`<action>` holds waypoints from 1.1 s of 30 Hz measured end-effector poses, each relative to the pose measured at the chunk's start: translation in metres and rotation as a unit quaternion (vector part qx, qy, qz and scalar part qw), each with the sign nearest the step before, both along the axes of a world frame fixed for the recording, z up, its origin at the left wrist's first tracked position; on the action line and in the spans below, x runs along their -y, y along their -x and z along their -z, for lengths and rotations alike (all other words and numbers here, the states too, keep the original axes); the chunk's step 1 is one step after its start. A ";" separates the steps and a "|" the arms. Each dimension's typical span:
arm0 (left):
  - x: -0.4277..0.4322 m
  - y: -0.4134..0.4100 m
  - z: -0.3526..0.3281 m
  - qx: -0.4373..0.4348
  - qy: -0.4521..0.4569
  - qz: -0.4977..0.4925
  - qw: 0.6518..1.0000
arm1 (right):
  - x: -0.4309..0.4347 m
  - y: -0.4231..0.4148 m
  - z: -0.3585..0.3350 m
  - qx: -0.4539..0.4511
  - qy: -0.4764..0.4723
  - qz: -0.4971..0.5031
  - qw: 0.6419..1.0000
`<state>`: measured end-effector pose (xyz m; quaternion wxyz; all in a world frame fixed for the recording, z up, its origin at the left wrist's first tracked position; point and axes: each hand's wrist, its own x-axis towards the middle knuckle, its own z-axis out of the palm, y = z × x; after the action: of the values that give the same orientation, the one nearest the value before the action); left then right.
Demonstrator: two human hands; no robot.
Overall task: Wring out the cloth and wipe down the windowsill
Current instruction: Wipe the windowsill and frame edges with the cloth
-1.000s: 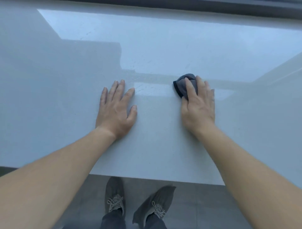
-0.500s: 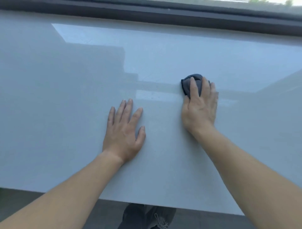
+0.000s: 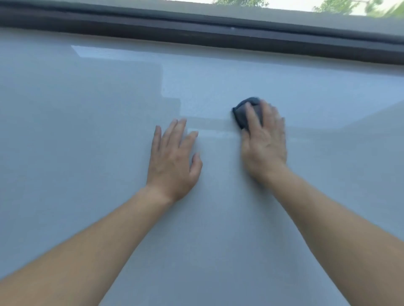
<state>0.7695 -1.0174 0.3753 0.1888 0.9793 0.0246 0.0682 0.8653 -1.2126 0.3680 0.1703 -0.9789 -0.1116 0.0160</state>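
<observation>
A small dark grey cloth [image 3: 242,110] lies bunched on the wide pale grey windowsill [image 3: 87,131]. My right hand [image 3: 264,142] presses flat on top of it, fingers over the cloth, so only its far and left edge shows. My left hand [image 3: 175,161] rests palm down on the bare sill a hand's width to the left, fingers spread, holding nothing. A faint damp streak runs on the sill between the two hands.
The dark window frame [image 3: 218,32] runs along the far edge of the sill, with glass and green foliage [image 3: 240,2] beyond it. The sill stretches wide to the left and right of my hands.
My right hand has pushed the cloth further away across the sill, toward the window frame. The view has tilted up, so the sill's near edge and my shoes have left the picture.
</observation>
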 end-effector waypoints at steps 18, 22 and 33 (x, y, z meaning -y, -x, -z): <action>-0.006 -0.090 0.011 -0.118 -0.065 -0.033 0.990 | -0.012 -0.060 0.001 -0.004 0.028 -0.171 0.985; -0.007 -0.091 0.011 -0.116 -0.066 -0.033 0.990 | 0.007 -0.125 0.004 0.026 0.032 0.013 0.999; -0.008 -0.092 0.013 -0.104 -0.073 -0.039 0.991 | -0.092 -0.147 0.008 0.040 0.030 -0.067 0.997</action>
<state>0.8611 -1.0098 0.3625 0.1099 0.9906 0.0776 -0.0250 1.0125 -1.1209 0.3596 0.1349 -0.9739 -0.1826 -0.0080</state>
